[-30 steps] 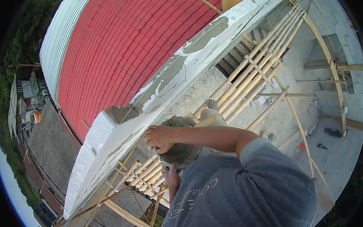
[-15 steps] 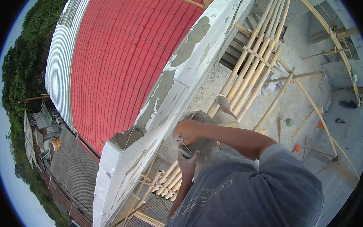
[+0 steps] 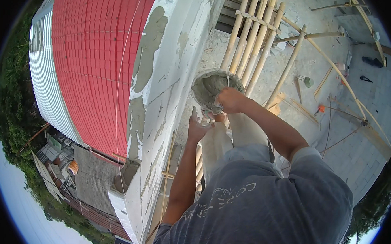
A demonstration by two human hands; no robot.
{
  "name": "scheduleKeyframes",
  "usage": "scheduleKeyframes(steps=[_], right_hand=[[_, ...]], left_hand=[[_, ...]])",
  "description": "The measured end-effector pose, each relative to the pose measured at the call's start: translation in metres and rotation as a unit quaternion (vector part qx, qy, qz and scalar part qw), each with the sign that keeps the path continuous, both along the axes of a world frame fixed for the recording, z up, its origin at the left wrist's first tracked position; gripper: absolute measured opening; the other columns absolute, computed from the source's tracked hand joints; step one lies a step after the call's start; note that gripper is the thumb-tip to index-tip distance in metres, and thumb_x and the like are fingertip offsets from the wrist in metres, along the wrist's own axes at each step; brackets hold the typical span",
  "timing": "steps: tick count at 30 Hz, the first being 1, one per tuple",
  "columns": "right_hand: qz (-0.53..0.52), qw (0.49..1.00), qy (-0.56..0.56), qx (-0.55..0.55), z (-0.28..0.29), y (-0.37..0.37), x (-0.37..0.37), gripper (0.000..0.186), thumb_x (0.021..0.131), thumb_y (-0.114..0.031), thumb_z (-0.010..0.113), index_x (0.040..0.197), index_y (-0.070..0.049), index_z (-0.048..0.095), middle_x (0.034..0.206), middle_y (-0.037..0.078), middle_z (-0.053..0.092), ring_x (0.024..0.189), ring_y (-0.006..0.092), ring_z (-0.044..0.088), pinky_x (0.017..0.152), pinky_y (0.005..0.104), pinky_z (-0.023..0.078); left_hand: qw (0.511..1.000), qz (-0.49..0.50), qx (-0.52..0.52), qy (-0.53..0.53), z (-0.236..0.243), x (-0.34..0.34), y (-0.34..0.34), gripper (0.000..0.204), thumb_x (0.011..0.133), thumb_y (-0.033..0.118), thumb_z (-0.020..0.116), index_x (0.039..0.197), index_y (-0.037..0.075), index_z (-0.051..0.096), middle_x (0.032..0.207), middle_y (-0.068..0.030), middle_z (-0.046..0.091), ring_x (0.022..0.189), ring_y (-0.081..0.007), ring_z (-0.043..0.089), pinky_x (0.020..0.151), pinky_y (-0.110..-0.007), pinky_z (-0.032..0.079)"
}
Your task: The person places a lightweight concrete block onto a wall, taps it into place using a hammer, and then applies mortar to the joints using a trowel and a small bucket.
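A round bucket of wet grey mortar stands in front of my legs, over the bamboo poles. My right hand is closed at the bucket's near rim. What it grips is mostly hidden; a thin pale edge shows just above the fist. To the left and nearer me, my left hand has its fingers apart, with grey mortar on the fingertips. It appears to hold nothing. Left of both hands runs a white-grey wall, its top partly coated with patches of mortar.
A thin string runs along the wall's outer side, above a red tiled roof. Lashed bamboo poles form a narrow platform beneath me. Bamboo braces rise on the right, with a concrete floor far below.
My right hand has moved right and up to the bucket's near rim. My left hand has come away from the bucket and opened. The view has shifted, showing more of the mortar.
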State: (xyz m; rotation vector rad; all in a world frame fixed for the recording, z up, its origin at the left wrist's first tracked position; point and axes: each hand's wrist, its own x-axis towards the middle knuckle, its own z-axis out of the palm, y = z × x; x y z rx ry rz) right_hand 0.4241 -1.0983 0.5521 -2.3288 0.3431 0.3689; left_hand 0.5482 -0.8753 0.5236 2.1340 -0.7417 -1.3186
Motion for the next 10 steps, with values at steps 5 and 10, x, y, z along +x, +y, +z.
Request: scheduleKeyframes(steps=[5,10], right_hand=[[-0.142,0.987,0.071,0.004,-0.091,-0.074,-0.055,0.018,0.062,-0.015,0.071,0.076,-0.003,0.069,0.069,0.02,0.064,0.072,0.0398,0.068,0.068,0.0463,0.056],[-0.286,0.938,0.166,0.108,-0.179,-0.123,-0.092,0.018,0.066,-0.017,0.071,0.077,-0.003,0.069,0.074,0.021,0.067,0.076,0.0384,0.069,0.069,0.0422,0.057]], left_hand=[[0.953,0.186,0.06,0.229,-0.018,-0.02,0.016,0.081,0.08,0.016,0.083,0.145,-0.006,0.039,0.139,-0.0264,0.053,0.118,-0.0276,0.062,0.1,-0.036,0.05],[0.911,0.257,0.148,0.288,-0.083,-0.03,0.137,0.068,0.087,0.016,0.076,0.145,0.001,0.044,0.14,-0.0235,0.055,0.119,-0.0248,0.061,0.101,-0.032,0.048]])
